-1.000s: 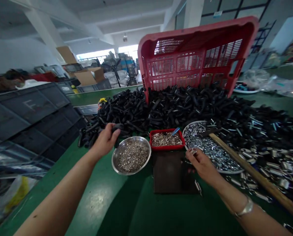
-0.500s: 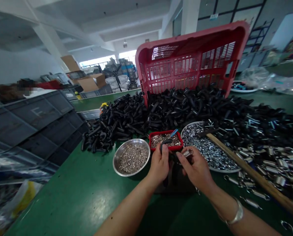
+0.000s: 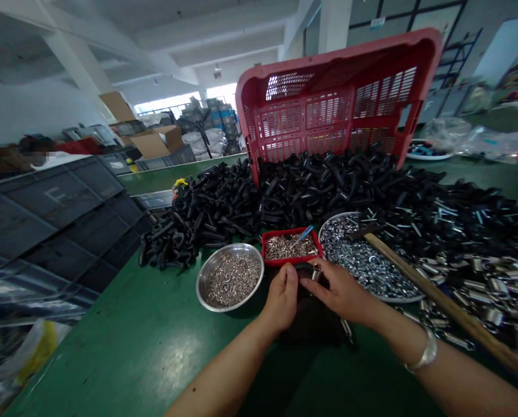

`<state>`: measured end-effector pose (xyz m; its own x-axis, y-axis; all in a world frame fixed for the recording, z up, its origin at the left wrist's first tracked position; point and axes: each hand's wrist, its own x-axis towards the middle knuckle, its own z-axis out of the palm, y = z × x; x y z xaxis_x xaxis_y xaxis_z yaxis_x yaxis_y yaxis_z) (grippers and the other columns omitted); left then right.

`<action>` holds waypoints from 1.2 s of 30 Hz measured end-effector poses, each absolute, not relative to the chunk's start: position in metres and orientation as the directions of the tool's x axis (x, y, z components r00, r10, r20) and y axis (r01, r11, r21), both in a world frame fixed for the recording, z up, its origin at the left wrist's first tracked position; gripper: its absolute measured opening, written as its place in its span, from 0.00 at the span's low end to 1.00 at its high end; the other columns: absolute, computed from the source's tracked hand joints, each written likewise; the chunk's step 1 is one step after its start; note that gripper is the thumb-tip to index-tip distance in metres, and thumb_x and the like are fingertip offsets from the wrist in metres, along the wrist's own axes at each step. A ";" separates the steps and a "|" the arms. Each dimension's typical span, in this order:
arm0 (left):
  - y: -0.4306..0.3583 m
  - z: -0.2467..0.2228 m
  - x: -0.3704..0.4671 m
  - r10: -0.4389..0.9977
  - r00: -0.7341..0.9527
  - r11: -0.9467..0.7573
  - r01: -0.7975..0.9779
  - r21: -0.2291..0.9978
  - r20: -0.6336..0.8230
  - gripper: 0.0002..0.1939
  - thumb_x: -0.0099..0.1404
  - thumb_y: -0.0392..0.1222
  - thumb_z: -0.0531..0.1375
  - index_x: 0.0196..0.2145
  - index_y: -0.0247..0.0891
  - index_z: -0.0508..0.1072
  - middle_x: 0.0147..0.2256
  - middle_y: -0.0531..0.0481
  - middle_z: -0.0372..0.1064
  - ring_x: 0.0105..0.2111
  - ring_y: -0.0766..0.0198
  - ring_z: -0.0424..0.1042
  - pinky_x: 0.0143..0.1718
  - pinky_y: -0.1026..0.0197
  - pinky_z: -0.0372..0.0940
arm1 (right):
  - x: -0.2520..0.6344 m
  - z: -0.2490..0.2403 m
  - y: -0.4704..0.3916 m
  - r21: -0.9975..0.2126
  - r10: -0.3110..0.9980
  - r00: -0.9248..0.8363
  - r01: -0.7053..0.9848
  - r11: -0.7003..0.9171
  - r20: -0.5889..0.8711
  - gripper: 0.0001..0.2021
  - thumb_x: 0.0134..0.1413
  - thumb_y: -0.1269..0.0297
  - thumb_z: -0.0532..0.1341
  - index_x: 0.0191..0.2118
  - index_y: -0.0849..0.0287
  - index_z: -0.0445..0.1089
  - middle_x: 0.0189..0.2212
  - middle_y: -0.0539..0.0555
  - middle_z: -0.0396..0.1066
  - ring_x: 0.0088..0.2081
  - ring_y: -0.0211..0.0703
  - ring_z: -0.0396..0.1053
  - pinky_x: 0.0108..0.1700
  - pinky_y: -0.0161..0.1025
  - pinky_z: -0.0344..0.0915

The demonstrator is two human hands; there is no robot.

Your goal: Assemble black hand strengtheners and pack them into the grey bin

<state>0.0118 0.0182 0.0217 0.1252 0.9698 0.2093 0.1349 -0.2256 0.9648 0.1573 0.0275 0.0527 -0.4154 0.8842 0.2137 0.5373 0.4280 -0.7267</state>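
Note:
My left hand point(image 3: 282, 296) is closed around a black curved part point(image 3: 303, 267), mostly hidden by the fingers. Between the thumb and fingers of my right hand point(image 3: 343, 291) is a small metal coil spring point(image 3: 316, 272), held upright against the black part. Whether the spring is hooked into it I cannot tell. Under both hands lies a dark block point(image 3: 311, 327), with another spring point(image 3: 346, 329) at its right edge. Just beyond my hands stands a red tray point(image 3: 265, 258) of small metal pins, with a blue-handled tool point(image 3: 306, 233) in it.
A steel bowl point(image 3: 201, 292) of small metal rings stands left; a round tray point(image 3: 398, 300) of shiny metal parts stands right. A wooden-handled hammer point(image 3: 433, 289) crosses that tray beside loose springs point(image 3: 493, 295). Black parts point(image 3: 320, 185) pile before a tilted red crate point(image 3: 337, 63). Grey crates point(image 3: 59, 214) stand left.
My hands have come closer together. The black part has turned and lowered between them, and the spring has tipped upright and moved left against it.

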 end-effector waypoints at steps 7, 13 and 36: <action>0.021 0.016 0.010 0.982 0.155 -0.118 0.058 0.991 0.108 0.20 0.65 0.51 0.44 0.34 0.34 0.67 0.32 0.48 0.66 0.35 0.63 0.64 0.40 0.62 0.59 | 0.163 0.042 0.036 -0.771 0.832 -0.536 0.467 0.433 0.142 0.16 0.55 0.54 0.51 0.45 0.59 0.61 0.36 0.55 0.69 0.39 0.43 0.67 0.42 0.40 0.61; 0.015 0.017 0.010 0.977 0.148 -0.172 0.141 0.975 0.151 0.20 0.64 0.53 0.44 0.29 0.35 0.64 0.28 0.51 0.63 0.30 0.66 0.62 0.34 0.64 0.59 | 0.163 0.037 0.043 -0.849 0.793 -0.608 0.405 0.339 0.026 0.16 0.55 0.54 0.51 0.42 0.60 0.62 0.37 0.55 0.68 0.40 0.42 0.65 0.43 0.38 0.61; 0.006 -0.003 0.014 0.960 0.267 0.042 0.172 0.984 -0.088 0.22 0.63 0.57 0.42 0.29 0.36 0.61 0.19 0.56 0.56 0.18 0.71 0.58 0.20 0.68 0.55 | 0.161 0.019 0.012 -0.713 0.885 -0.448 0.661 0.231 -0.129 0.17 0.55 0.50 0.48 0.36 0.60 0.58 0.28 0.55 0.67 0.31 0.42 0.66 0.32 0.36 0.58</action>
<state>0.0137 0.0056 -0.0025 0.2670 0.9597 -0.0879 0.1722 0.0422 0.9842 0.1610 0.0119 0.0191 -0.4483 0.8846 -0.1287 0.6614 0.2314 -0.7134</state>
